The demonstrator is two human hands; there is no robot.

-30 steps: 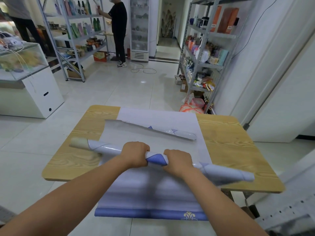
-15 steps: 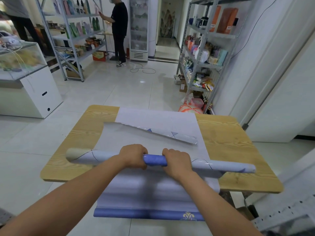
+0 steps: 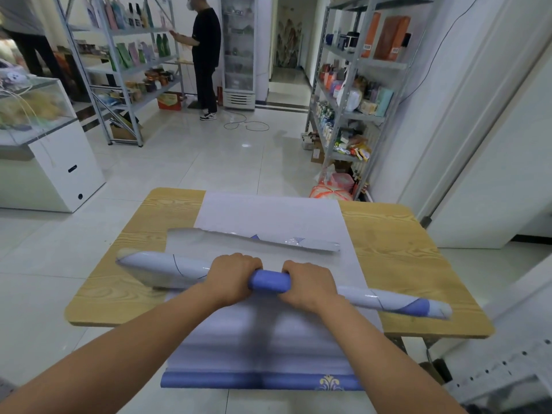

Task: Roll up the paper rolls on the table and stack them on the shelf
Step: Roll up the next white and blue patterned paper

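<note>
Left hand [image 3: 236,274] and right hand [image 3: 307,282] clamp side by side around a half-wound paper roll [image 3: 270,280] lying across the near half of the wooden table [image 3: 418,264]. Rolling appears under way; next, the loose sheet [image 3: 260,339] draped over the table's near edge needs winding in evenly.

Glossy paper roll [image 3: 167,268], wood-grain table [image 3: 397,252]

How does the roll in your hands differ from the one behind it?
The held roll is thick and round, gripped by the left hand and right hand; the far roll is thin, flattened and untouched. The held roll looks longer than the far roll. Both are pale lilac with blue patches.
</note>
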